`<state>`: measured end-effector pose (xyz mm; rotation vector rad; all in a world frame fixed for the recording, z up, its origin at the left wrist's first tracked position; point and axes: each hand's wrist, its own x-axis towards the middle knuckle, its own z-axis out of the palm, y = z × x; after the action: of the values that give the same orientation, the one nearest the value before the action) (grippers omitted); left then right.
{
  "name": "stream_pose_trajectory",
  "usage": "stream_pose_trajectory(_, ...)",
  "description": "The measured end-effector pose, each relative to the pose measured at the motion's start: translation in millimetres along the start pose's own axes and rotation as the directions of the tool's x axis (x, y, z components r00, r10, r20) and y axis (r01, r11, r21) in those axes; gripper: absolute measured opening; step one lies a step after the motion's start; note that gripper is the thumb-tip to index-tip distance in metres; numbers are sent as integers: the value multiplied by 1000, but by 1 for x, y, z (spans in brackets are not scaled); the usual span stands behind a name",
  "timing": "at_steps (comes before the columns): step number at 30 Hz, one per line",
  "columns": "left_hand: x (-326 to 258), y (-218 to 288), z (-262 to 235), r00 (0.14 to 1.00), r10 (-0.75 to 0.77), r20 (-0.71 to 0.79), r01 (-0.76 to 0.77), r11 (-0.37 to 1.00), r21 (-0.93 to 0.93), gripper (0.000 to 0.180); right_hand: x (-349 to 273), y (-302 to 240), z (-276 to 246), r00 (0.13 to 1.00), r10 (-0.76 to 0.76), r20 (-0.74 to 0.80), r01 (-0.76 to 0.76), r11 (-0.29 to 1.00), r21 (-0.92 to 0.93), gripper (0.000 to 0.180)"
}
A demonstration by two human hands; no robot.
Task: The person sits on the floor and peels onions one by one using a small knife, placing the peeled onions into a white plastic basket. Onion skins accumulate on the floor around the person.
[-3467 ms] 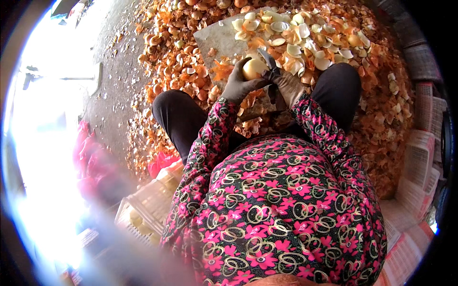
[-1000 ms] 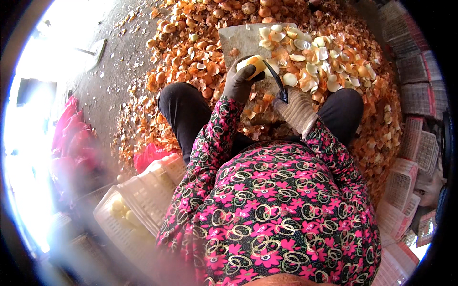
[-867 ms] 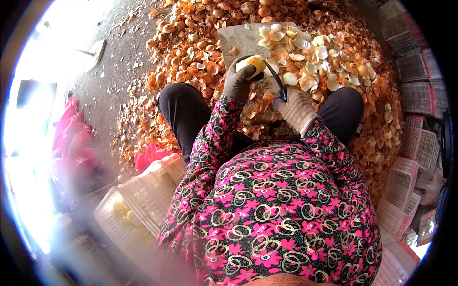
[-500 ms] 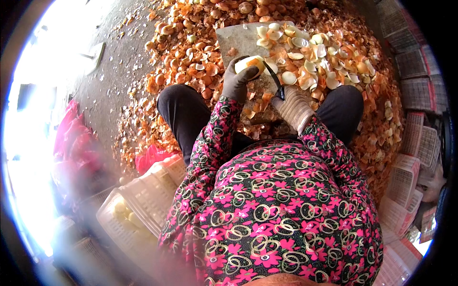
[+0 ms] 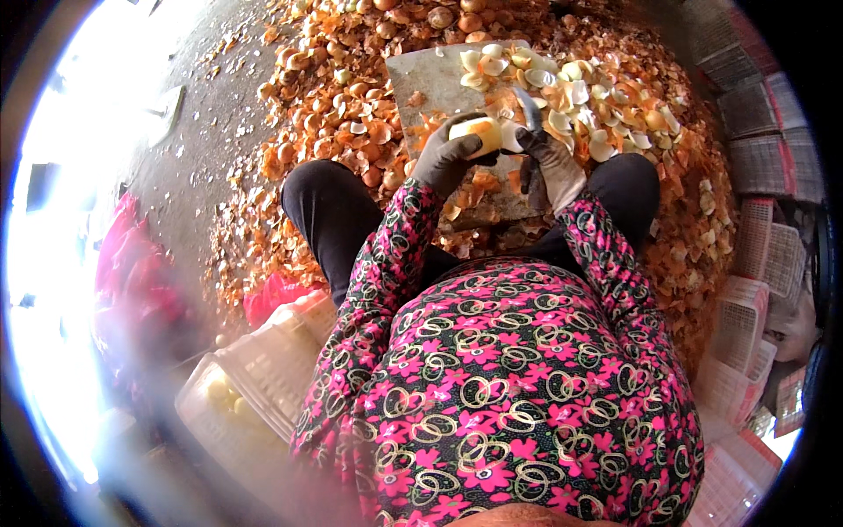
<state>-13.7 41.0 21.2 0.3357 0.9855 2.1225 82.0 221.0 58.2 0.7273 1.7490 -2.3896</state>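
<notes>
My gloved left hand (image 5: 446, 156) grips a pale peeled onion (image 5: 477, 134) in front of my knees. My gloved right hand (image 5: 551, 162) is closed around a knife (image 5: 528, 109) whose blade points up beside the onion. Both hands hover over a grey board (image 5: 426, 79) scattered with pale onion pieces (image 5: 562, 83). My pink flowered sleeves run down from both hands to the lower edge.
Orange onion skins (image 5: 325, 97) cover the ground around the board and my dark-trousered knees (image 5: 325, 206). A white plastic crate (image 5: 263, 378) with peeled onions stands at my lower left, beside a red bag (image 5: 272, 294). Stacked white crates (image 5: 755, 290) line the right side.
My right hand has risen from my right knee up to the onion, bringing the knife next to it. The left hand keeps holding the onion in about the same place.
</notes>
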Motion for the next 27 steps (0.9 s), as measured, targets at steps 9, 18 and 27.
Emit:
stream_pose_trajectory(9,-2,1,4,1000,0,-2,0,994,110,75,-4,-20,10,979,-202,4,202,979,-37,27)
stream_pose_trajectory(18,0,-13,2,988,-94,-119,83,992,-98,70,0,-6,-3,984,-168,-50,165,984,-64,17)
stream_pose_trajectory(27,-6,5,14,999,8,-49,-14,993,-121,64,11,-23,-33,980,-185,-70,154,937,-312,29)
